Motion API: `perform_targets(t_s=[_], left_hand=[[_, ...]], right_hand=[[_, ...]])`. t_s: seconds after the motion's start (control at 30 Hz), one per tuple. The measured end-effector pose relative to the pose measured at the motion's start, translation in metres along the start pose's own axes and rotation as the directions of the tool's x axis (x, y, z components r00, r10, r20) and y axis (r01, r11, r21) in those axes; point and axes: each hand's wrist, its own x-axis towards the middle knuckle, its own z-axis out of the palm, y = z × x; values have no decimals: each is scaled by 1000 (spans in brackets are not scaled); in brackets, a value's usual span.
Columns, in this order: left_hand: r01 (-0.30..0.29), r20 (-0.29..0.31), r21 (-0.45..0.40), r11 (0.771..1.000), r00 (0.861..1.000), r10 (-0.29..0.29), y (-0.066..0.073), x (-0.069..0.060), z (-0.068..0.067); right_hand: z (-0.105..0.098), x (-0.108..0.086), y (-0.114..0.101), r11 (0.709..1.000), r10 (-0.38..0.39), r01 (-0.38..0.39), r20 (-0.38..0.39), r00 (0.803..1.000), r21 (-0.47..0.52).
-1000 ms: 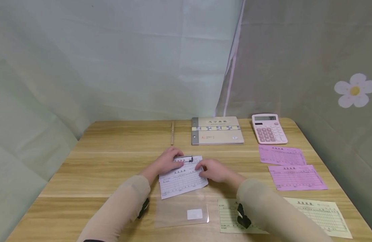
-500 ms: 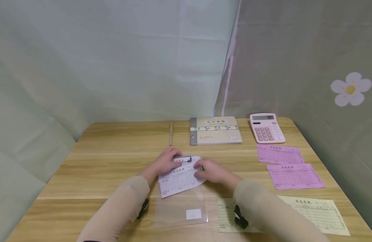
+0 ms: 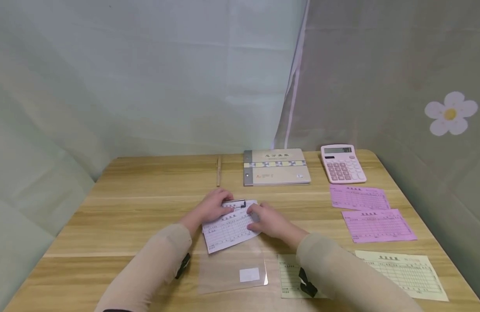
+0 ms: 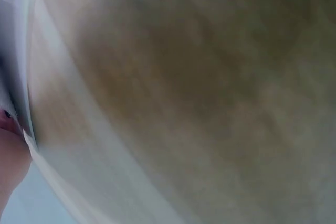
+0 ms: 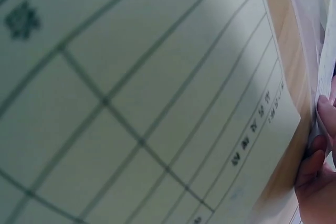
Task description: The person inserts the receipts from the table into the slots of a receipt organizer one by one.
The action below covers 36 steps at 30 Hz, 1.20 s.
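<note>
At the far left, pale, creased cloth [image 3: 41, 182] hangs beside the wood-grain table [image 3: 119, 208]. The person's left hand [image 3: 214, 205] pinches the shiny clip [image 3: 236, 202] between thumb and fingers. Behind it lies a slim tan pen [image 3: 218, 171]. Below the clip, overlapping white printed forms [image 3: 229, 232] lie slanted across the upper part of a transparent clipboard [image 3: 220, 274]; the front sheet sits slightly farther left on it than a second ago. A flat book [image 3: 279, 177] with a patterned band lies beyond. The right hand [image 3: 272, 220] grips the forms' right edge, hiding it. The right sleeve [image 3: 337, 268] partly covers pale yellow forms [image 3: 403, 274]. Further right are a rounded pink calculator [image 3: 343, 165] and two thin pink slips [image 3: 379, 226].
</note>
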Motion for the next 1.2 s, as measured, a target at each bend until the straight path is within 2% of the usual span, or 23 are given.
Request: perform_targets(t_s=[0.13, 0.4, 0.63, 0.8, 1.2], left_hand=[[-13, -3, -7, 1000, 1000, 13, -2, 0, 0], [-38, 35, -15, 999, 999, 38, 0, 4, -9], [2, 79, -32, 999, 997, 1, 4, 4, -15], [23, 88, -41, 999, 996, -19, 5, 4, -16], [31, 105, -27, 999, 994, -28, 3, 8, -16]], right_hand=[[1, -1, -1, 1000, -8, 7, -11, 1000, -26], [2, -1, -5, 996, -19, 16, -33, 999, -91], [2, 5, -10, 996, 34, -37, -31, 999, -84], [3, 9, -12, 994, 60, -64, -45, 997, -94], [3, 12, -16, 988, 107, -113, -60, 992, -104]])
